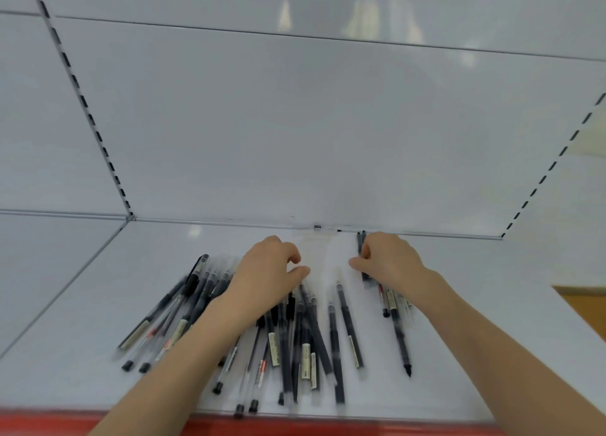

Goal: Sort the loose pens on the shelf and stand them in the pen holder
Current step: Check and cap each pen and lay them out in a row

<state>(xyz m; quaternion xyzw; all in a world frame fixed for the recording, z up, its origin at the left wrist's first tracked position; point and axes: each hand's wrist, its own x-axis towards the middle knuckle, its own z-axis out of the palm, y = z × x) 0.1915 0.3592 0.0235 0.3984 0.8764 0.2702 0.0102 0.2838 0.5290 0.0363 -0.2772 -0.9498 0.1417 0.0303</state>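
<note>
- Your right hand (390, 258), right of centre in the frame, is curled round a few dark pens (361, 243); their ends stick out above your fingers, towards the back wall
- Your left hand (270, 266), just left of centre, hovers with curled fingers over the pile (305, 337); you may be pinching a pen, but I cannot tell from this view
- The pile lies fanned and crossed on the shelf (147, 271) in the lower middle of the frame, some tips close to the red edge (328, 427)
- A smaller cluster (393, 307) lies apart, under your right wrist
- No pen holder is in view, so none can be seen standing in one
- You look to be early on: a first handful is gathered, and nearly all the pens are left to sort and stand
</note>
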